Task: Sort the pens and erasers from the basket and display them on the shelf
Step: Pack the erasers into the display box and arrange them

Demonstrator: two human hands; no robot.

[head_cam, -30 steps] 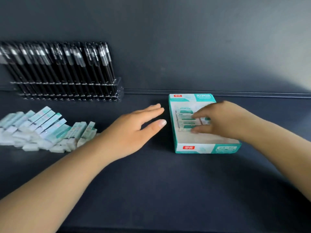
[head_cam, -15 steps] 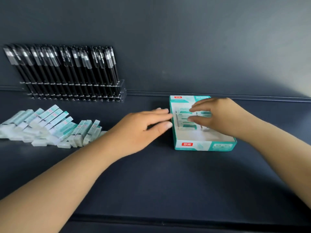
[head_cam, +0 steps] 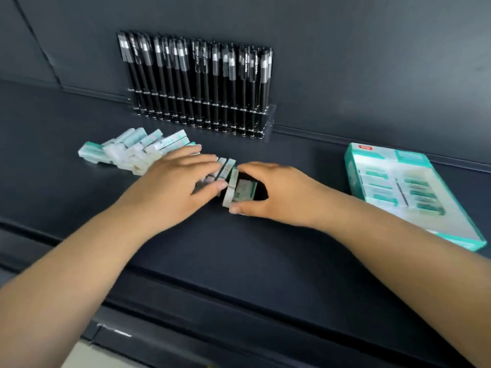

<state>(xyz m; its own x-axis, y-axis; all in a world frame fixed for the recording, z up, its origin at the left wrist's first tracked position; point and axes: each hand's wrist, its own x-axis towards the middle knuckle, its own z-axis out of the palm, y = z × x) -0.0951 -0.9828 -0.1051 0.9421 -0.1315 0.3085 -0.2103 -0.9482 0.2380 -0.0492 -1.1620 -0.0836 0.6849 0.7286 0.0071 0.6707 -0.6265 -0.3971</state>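
Right hand: pinches eraser, frame centre, between thumb and fingers.
Left hand: flat, fingers resting on eraser row.

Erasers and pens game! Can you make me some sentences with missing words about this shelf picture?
1. The black pens stand in a clear ____.
2. The right hand grips some ____.
3. The teal box lies to the ____ of both hands.
4. The left hand rests on the eraser row, fingers ____.

Missing words: rack; erasers; right; straight

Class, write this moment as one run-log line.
right hand: grips erasers at row end | left hand: flat on eraser row | box: right, on shelf | pens: racked behind
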